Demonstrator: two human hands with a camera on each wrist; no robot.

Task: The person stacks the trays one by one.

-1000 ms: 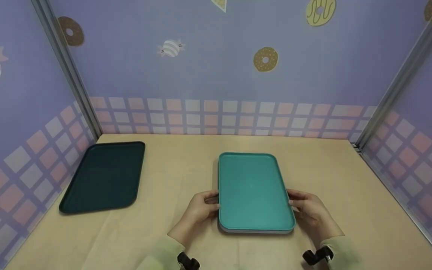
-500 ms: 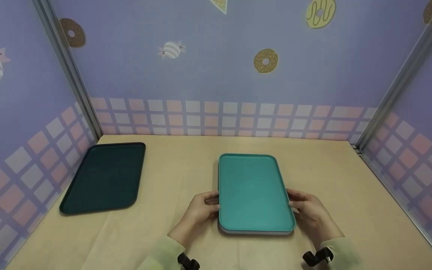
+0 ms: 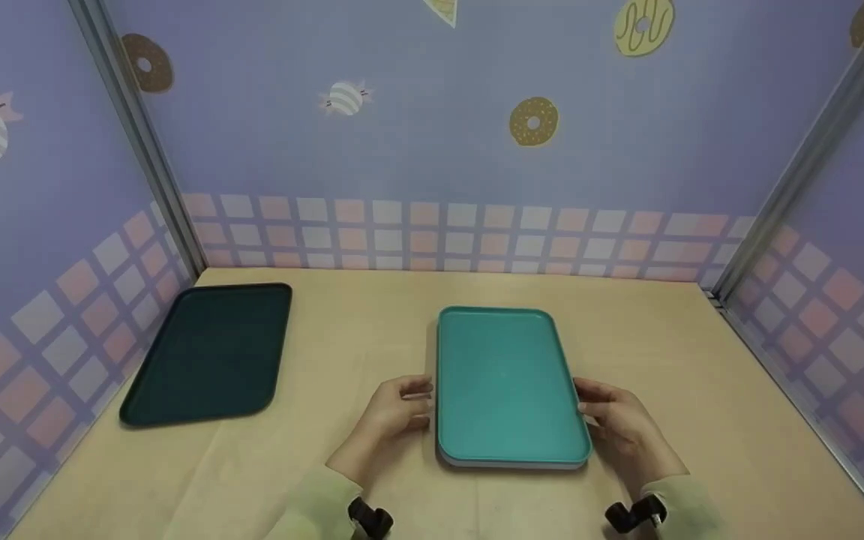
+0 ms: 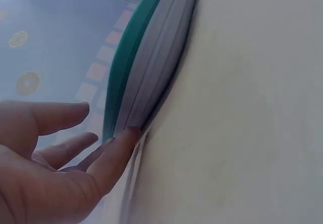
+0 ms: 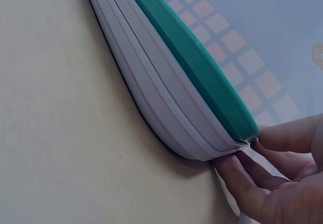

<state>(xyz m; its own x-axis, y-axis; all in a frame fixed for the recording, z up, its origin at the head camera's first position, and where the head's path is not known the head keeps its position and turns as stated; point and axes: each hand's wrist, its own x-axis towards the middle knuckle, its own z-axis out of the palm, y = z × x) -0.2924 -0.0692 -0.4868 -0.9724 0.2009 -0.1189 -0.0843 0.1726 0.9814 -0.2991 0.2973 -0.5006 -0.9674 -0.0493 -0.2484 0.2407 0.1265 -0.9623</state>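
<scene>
A rectangular teal tray (image 3: pixel 507 382) lies on top of a stack of pale trays (image 5: pixel 146 77), whose grooved layers show in both wrist views. At the stack's right side my right hand (image 3: pixel 623 420) holds the edge. Its fingertips (image 5: pixel 270 136) meet the teal rim in the right wrist view, while others lie against the pale layers. My left hand (image 3: pixel 393 411) is beside the left edge with fingers spread apart, a narrow gap showing in the head view. From the left wrist, one fingertip overlaps the pale side (image 4: pixel 151 72).
A dark green tray (image 3: pixel 211 356) lies flat at the table's left. The beige table (image 3: pixel 357 322) is bordered by patterned walls at the back and both sides, with metal posts (image 3: pixel 147 150) at the corners.
My left hand has let go of the stack's left edge and shifted slightly left. The right hand and the trays stay where they were.
</scene>
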